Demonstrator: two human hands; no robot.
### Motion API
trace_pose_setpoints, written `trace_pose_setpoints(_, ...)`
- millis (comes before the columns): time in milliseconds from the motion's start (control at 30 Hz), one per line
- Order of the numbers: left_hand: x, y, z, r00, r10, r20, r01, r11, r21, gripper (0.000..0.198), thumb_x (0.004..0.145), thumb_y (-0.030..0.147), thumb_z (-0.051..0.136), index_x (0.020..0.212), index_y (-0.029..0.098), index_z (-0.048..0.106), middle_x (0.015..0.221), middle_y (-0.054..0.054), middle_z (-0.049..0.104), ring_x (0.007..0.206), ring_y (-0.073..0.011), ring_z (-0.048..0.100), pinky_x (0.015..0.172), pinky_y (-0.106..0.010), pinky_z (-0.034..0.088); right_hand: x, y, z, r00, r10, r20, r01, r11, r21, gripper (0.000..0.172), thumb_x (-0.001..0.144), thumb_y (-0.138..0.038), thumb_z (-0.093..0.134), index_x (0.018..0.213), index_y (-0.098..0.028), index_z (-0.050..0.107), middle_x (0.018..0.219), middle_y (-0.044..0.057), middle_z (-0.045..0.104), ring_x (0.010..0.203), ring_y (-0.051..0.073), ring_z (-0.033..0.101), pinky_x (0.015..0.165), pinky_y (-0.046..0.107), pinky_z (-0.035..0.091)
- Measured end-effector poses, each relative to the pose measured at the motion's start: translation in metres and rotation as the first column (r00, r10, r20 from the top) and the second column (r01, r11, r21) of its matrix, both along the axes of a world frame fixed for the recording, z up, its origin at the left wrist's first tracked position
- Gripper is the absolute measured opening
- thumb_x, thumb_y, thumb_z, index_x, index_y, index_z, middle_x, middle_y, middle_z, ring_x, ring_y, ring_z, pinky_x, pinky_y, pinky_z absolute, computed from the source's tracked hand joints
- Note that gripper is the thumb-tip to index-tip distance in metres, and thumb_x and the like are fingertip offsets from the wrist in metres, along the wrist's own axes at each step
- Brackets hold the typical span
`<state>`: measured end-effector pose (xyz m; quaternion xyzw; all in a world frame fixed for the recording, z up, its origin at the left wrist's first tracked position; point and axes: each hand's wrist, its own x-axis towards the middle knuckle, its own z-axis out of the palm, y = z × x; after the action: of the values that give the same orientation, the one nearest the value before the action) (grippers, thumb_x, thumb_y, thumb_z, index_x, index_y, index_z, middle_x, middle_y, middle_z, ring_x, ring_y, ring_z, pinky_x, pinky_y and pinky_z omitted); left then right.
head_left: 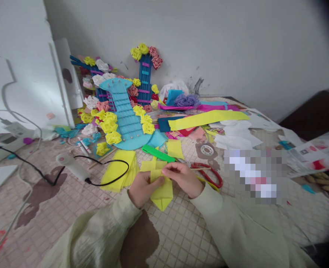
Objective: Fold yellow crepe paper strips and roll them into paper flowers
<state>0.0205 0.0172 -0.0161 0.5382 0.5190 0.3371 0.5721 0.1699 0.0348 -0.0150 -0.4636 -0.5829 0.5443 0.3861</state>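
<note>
Between my hands is a yellow crepe paper piece (pixel 161 191), its lower end folded to a point. My left hand (pixel 142 188) pinches its left side, thumb lying across the front. At the upper right edge, my right hand (pixel 184 178) has thumb and fingertips closed on the same paper. A thin wooden stick (pixel 202 169) shows just right of that hand; whether the hand holds it I cannot tell. Behind the hands lies a green-handled cutter (pixel 159 153). Red-handled scissors (pixel 219 180) rest to the right, partly hidden. More yellow paper sheets (pixel 118 169) lie on the left.
A light-blue guitar-shaped piece (pixel 127 123) with yellow paper flowers leans at the back. A white glue gun (pixel 71 167) with a black cord lies left. Behind stretches a yellow paper strip (pixel 209 120). A tape roll (pixel 207 150) and a clear plastic bag (pixel 318 152) are right.
</note>
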Motion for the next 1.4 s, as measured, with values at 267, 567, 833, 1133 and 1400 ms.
trace_pose_setpoints(267,0.0004,0.0009,0.0021,0.999,0.028,-0.029,-0.026,0.999,0.043,0.027,0.064,0.037,0.06,0.055,0.012,0.057,0.051,0.001,0.05,0.044,-0.0081,0.042,0.038,-0.017,0.031,0.0019,-0.0001,0.0019,0.999,0.006,0.054,-0.009,0.998,0.067,0.019,0.069,-0.034,0.059,0.072,-0.016,0.063,0.07,0.002,0.062,0.066,0.012,0.055,0.062,0.026,0.045)
trace_pose_setpoints(567,-0.0004,0.0011,0.001,0.999,0.028,-0.034,-0.027,0.999,0.023,0.029,0.065,0.038,0.06,0.058,0.011,0.06,0.052,0.0,0.053,0.046,-0.0088,0.044,0.039,-0.018,0.033,0.0037,-0.0006,0.0032,0.992,-0.031,0.119,0.018,0.994,0.104,0.016,0.068,-0.031,0.06,0.069,-0.016,0.065,0.069,0.003,0.065,0.064,0.014,0.057,0.06,0.027,0.046)
trace_pose_setpoints(833,-0.0021,0.0026,0.0011,0.999,0.052,-0.013,-0.052,0.998,0.021,0.028,0.063,0.038,0.062,0.057,0.011,0.061,0.052,0.0,0.053,0.044,-0.0082,0.043,0.037,-0.017,0.031,0.0071,0.0012,0.0014,0.974,-0.009,0.226,-0.029,0.986,0.165,0.014,0.07,-0.028,0.058,0.067,-0.017,0.066,0.064,0.002,0.065,0.059,0.014,0.056,0.055,0.026,0.044)
trace_pose_setpoints(1133,0.0007,0.0016,0.0038,0.998,0.024,0.049,-0.025,1.0,0.011,0.028,0.063,0.037,0.062,0.058,0.011,0.058,0.053,0.001,0.054,0.046,-0.0092,0.048,0.041,-0.019,0.035,0.0054,-0.0001,0.007,0.993,0.018,0.114,-0.032,0.993,0.115,0.017,0.068,-0.031,0.06,0.07,-0.015,0.065,0.07,0.003,0.065,0.065,0.014,0.057,0.061,0.027,0.045)
trace_pose_setpoints(1400,-0.0002,0.0024,0.0006,0.961,0.057,0.271,-0.093,0.988,0.122,0.023,0.071,0.03,0.057,0.082,0.02,0.038,0.061,0.005,0.055,0.05,-0.0101,0.054,0.047,-0.019,0.041,0.006,0.002,0.0065,0.999,-0.046,-0.002,0.045,0.992,-0.12,0.019,0.064,-0.033,0.063,0.068,-0.014,0.065,0.061,0.0,0.059,0.056,0.01,0.051,0.055,0.024,0.041)
